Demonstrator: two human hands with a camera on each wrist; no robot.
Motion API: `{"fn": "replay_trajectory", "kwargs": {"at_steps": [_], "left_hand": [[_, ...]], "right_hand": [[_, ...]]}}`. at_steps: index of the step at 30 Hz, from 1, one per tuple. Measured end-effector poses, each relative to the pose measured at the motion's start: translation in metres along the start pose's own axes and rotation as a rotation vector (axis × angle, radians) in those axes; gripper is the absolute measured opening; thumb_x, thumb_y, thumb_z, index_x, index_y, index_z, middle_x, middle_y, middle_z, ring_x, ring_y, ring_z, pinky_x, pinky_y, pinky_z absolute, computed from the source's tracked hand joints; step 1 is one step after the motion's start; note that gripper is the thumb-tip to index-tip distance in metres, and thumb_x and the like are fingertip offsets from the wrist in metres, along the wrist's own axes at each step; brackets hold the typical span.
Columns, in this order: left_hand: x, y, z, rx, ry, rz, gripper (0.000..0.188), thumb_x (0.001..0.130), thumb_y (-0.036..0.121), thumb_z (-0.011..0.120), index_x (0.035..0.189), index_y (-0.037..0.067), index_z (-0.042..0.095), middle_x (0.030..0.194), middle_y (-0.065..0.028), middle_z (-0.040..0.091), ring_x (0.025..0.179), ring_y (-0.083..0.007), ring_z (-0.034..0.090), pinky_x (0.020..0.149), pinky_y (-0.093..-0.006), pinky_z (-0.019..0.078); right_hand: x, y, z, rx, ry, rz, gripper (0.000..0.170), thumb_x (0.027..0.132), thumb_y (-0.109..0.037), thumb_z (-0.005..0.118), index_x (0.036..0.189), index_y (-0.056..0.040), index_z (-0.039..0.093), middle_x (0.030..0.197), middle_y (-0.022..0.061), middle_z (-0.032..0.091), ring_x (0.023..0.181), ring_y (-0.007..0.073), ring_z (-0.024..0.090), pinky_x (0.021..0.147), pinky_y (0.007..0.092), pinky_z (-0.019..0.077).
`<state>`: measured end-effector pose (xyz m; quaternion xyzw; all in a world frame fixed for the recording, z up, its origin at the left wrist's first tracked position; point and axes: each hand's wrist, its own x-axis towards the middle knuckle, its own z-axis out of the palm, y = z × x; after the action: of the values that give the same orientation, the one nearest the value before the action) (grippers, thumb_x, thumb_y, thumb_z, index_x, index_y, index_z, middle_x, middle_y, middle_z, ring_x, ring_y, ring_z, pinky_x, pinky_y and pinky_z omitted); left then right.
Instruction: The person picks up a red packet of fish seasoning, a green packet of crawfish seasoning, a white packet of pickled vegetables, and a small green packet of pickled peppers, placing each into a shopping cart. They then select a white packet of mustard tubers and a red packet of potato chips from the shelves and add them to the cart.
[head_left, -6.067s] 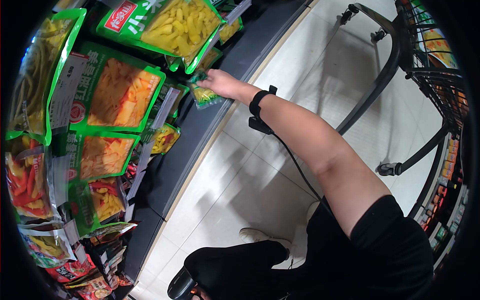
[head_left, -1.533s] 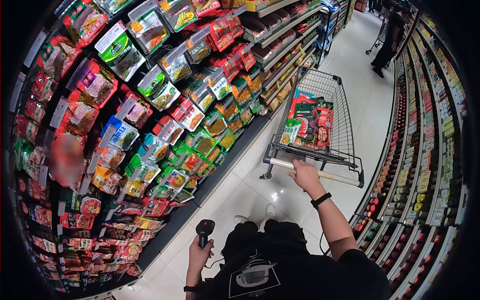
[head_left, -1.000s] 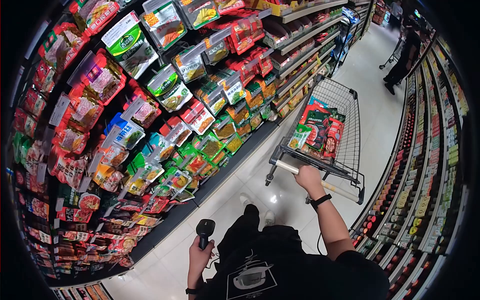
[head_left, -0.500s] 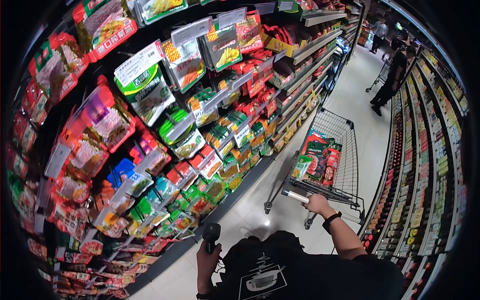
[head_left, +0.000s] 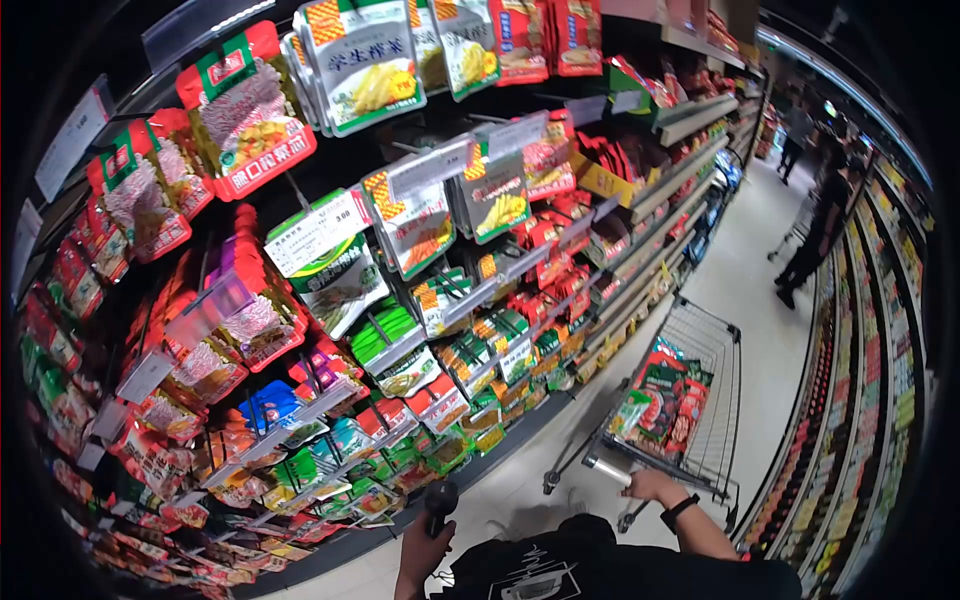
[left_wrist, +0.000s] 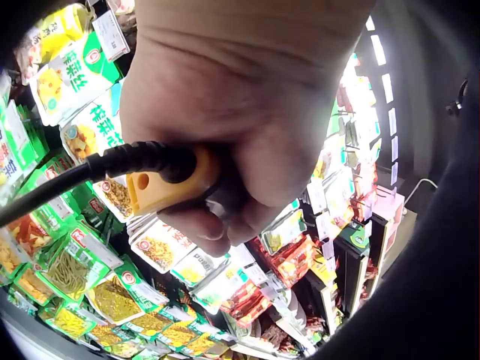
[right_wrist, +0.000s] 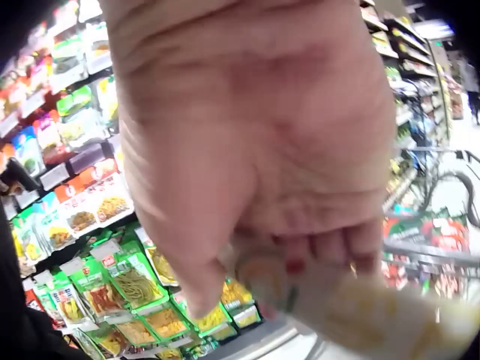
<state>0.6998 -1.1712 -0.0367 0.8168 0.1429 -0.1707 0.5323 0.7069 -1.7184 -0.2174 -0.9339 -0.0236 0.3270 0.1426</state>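
My left hand [head_left: 424, 552] grips a black handheld barcode scanner [head_left: 440, 499] low in the head view, its head pointing up. In the left wrist view the scanner's yellow butt [left_wrist: 176, 186] shows under the fingers, and a black cable [left_wrist: 67, 185] runs out of it. My right hand [head_left: 657, 487] is wrapped around the pale push bar [head_left: 606, 470] of a wire shopping cart [head_left: 738, 380]. Close up in the right wrist view, the thumb and fingers curl round the printed bar [right_wrist: 375, 311]. Several food packets [head_left: 672, 405] lie in the cart.
Hanging pouches of pickles [head_left: 375, 85] fill the rack on the left, with price tags [head_left: 318, 232] on the hooks. Shelves of bottles and jars [head_left: 850, 400] line the right. A person in dark clothes [head_left: 815, 235] stands up the aisle, near another cart.
Earlier my right hand held a small green-and-yellow packet by the low shelf; now it holds the cart bar. Lately my view has turned up toward the rack, whose upper pouches look larger.
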Motion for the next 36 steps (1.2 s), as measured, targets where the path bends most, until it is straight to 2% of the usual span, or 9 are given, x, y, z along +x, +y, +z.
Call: {"fn": "replay_trajectory", "kwargs": {"at_steps": [2, 5, 8, 11, 13, 16, 21, 30, 36], "left_hand": [[0.001, 0.003, 0.014, -0.026, 0.072, -0.009, 0.046, 0.098, 0.028, 0.084, 0.132, 0.002, 0.068, 0.084, -0.0107, 0.078, 0.064, -0.0181, 0.076, 0.058, -0.0336, 0.0594], [-0.004, 0.010, 0.037, -0.059, 0.160, -0.022, 0.044, 0.098, 0.029, 0.085, 0.129, 0.002, 0.068, 0.084, -0.0105, 0.078, 0.065, -0.0179, 0.076, 0.058, -0.0335, 0.0591], [-0.012, 0.035, 0.052, -0.049, 0.192, -0.014, 0.039, 0.098, 0.026, 0.085, 0.125, 0.003, 0.068, 0.082, -0.0087, 0.077, 0.064, -0.0168, 0.075, 0.058, -0.0330, 0.0585], [-0.020, 0.050, 0.061, -0.045, 0.198, 0.030, 0.037, 0.098, 0.024, 0.085, 0.126, 0.005, 0.069, 0.080, -0.0069, 0.075, 0.064, -0.0154, 0.074, 0.059, -0.0320, 0.0572], [-0.031, 0.060, 0.066, -0.087, 0.223, 0.014, 0.035, 0.098, 0.023, 0.084, 0.125, 0.006, 0.069, 0.078, -0.0063, 0.075, 0.064, -0.0149, 0.073, 0.058, -0.0317, 0.0566], [-0.041, 0.057, 0.070, -0.146, 0.288, 0.006, 0.034, 0.098, 0.022, 0.084, 0.124, 0.005, 0.070, 0.078, -0.0055, 0.074, 0.062, -0.0143, 0.072, 0.058, -0.0313, 0.0561], [-0.062, 0.034, 0.077, -0.204, 0.412, -0.030, 0.031, 0.098, 0.019, 0.083, 0.120, 0.004, 0.069, 0.079, -0.0059, 0.075, 0.061, -0.0144, 0.072, 0.057, -0.0314, 0.0558], [-0.076, 0.020, 0.073, -0.304, 0.529, -0.093, 0.027, 0.098, 0.017, 0.082, 0.116, 0.001, 0.068, 0.078, -0.0067, 0.073, 0.062, -0.0161, 0.072, 0.056, -0.0329, 0.0557], [-0.077, 0.014, 0.068, -0.266, 0.490, -0.062, 0.027, 0.098, 0.016, 0.081, 0.116, 0.002, 0.069, 0.078, -0.0066, 0.073, 0.062, -0.0157, 0.072, 0.055, -0.0324, 0.0551]], "right_hand": [[-0.017, -0.018, -0.052, -0.089, -0.200, -0.034, 0.076, 0.095, -0.073, 0.069, 0.115, -0.0009, 0.081, 0.114, 0.0251, 0.079, 0.119, 0.0467, 0.070, 0.103, 0.0531, 0.0540], [-0.002, -0.035, -0.134, -0.178, -0.161, -0.048, 0.070, 0.097, -0.069, 0.071, 0.117, -0.0019, 0.080, 0.112, 0.0253, 0.079, 0.110, 0.0452, 0.074, 0.095, 0.0521, 0.0577], [-0.023, -0.101, -0.270, 0.233, 0.169, -0.305, 0.047, 0.099, -0.048, 0.077, 0.107, -0.0016, 0.076, 0.093, 0.0227, 0.077, 0.087, 0.0426, 0.074, 0.080, 0.0485, 0.0582], [-0.025, -0.157, -0.372, 0.402, 0.575, -0.685, 0.025, 0.104, -0.024, 0.074, 0.111, -0.0002, 0.074, 0.096, 0.0150, 0.076, 0.085, 0.0231, 0.073, 0.079, 0.0373, 0.0569], [-0.039, -0.198, -0.433, 0.503, 0.655, -0.815, 0.024, 0.107, -0.021, 0.075, 0.119, -0.0010, 0.076, 0.105, 0.0059, 0.078, 0.097, 0.0115, 0.071, 0.087, 0.0325, 0.0576], [-0.042, -0.244, -0.505, 0.760, 0.599, -1.034, 0.026, 0.107, -0.016, 0.076, 0.127, -0.0009, 0.075, 0.117, 0.0026, 0.078, 0.108, 0.0096, 0.070, 0.094, 0.0298, 0.0569], [-0.039, -0.311, -0.597, 0.564, 0.829, -1.165, 0.025, 0.108, -0.019, 0.074, 0.125, -0.0013, 0.076, 0.108, 0.0019, 0.079, 0.099, 0.0077, 0.070, 0.085, 0.0265, 0.0576], [-0.055, -0.347, -0.547, 0.650, 0.461, -1.164, 0.022, 0.107, -0.019, 0.073, 0.119, -0.0014, 0.079, 0.099, 0.0023, 0.080, 0.088, 0.0076, 0.073, 0.075, 0.0255, 0.0576], [0.052, -0.367, -0.464, 1.036, 0.302, -0.971, 0.078, 0.100, -0.020, 0.082, 0.163, 0.0075, 0.045, 0.150, 0.0220, 0.063, 0.127, 0.0195, 0.068, 0.106, 0.0333, 0.0575]]}}
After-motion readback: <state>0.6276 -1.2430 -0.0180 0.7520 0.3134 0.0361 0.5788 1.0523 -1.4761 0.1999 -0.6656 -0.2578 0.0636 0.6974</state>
